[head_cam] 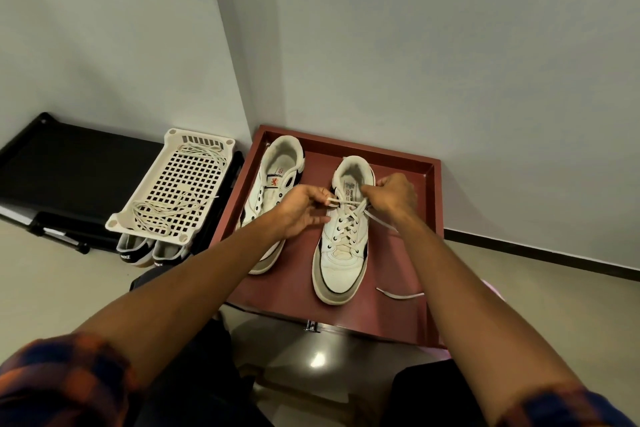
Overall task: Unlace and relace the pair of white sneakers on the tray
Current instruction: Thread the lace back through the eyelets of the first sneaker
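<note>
Over the laced sneaker (pixel 341 255), lace (pixel 335 201) pinched by left fingers (pixel 317 196), right fingers (pixel 369 189)

**Legible marks, head view.** I can read no complete word.

- **Unlaced white leather sneaker** (pixel 268 198): the tongue label bears a red lion-like emblem (pixel 273 183); its lettering is too small to read.
- **Part-laced white leather sneaker** (pixel 341 253): the tongue label carries blue print (pixel 350 190), which is unreadable.
- **Two dark low sneakers** (pixel 133 251) under the white perforated plastic rack (pixel 180 184): the heel bands show white capitals, seemingly ending "CE".
</note>
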The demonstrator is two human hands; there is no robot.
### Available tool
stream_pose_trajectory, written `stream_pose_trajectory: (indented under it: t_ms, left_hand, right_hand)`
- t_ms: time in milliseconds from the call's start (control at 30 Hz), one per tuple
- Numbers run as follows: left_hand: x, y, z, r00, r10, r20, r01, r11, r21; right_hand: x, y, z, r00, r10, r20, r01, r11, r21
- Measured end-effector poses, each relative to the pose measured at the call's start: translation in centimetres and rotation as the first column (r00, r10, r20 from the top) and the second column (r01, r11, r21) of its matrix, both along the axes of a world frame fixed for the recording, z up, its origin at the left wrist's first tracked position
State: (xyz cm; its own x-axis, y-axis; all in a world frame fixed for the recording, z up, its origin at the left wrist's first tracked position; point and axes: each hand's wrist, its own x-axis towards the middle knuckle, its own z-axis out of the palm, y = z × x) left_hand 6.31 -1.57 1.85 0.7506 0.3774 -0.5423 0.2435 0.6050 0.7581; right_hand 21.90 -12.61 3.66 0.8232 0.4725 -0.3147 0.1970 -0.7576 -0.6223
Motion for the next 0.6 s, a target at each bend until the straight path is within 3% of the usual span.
stream_pose_trajectory:
  t_ms: [100, 200, 233, 300, 367, 400, 500, 533, 600]
  left_hand:
    - [-0.1, 0.1, -0.2, 0.998, 0.013, -0.061, -0.012, 1.0, 0.016]
    - [1.5, -0.4, 1.0, 0.985, -0.064, -0.161, 0.119, 0.926, 0.359]
    - [2.1, -0.4, 1.4, 0.977, -0.12, -0.175, 0.194, 0.842, 0.504]
    - [3.1, 0.0, 1.9, 0.919, -0.264, -0.294, 0.394, 0.56, 0.729]
    - [3.8, 0.3, 2.4, 0.812, -0.336, -0.477, 0.566, 0.253, 0.785]
    - [4.0, 0.3, 2.6, 0.781, -0.348, -0.519, 0.598, 0.175, 0.782]
    - [4.1, 0.3, 2.7, 0.771, -0.381, -0.511, 0.603, 0.178, 0.777]
    - [4.1, 0.3, 2.8, 0.769, -0.403, -0.496, 0.609, 0.227, 0.76]
    - [4.0, 0.4, 2.6, 0.783, -0.474, -0.402, 0.602, 0.414, 0.683]
  right_hand:
    - [-0.3, 0.2, 0.1, 1.0, -0.026, -0.007, 0.026, 1.0, 0.004]
    - [0.1, -0.1, -0.2, 0.994, -0.067, -0.083, 0.07, 0.997, 0.032]
    - [0.2, -0.2, -0.3, 0.992, -0.08, -0.099, 0.084, 0.996, 0.04]
    - [0.4, -0.4, -0.6, 0.987, -0.101, -0.126, 0.109, 0.993, 0.051]
    - [0.4, -0.5, -0.7, 0.983, -0.121, -0.139, 0.131, 0.989, 0.065]
    - [0.3, -0.4, -0.7, 0.982, -0.127, -0.138, 0.138, 0.988, 0.071]
    - [0.2, -0.3, -0.9, 0.985, -0.123, -0.122, 0.133, 0.989, 0.072]
    - [0.3, -0.3, -0.9, 0.983, -0.129, -0.133, 0.14, 0.987, 0.075]
    - [0.6, -0.2, -1.1, 0.975, -0.141, -0.171, 0.158, 0.983, 0.089]
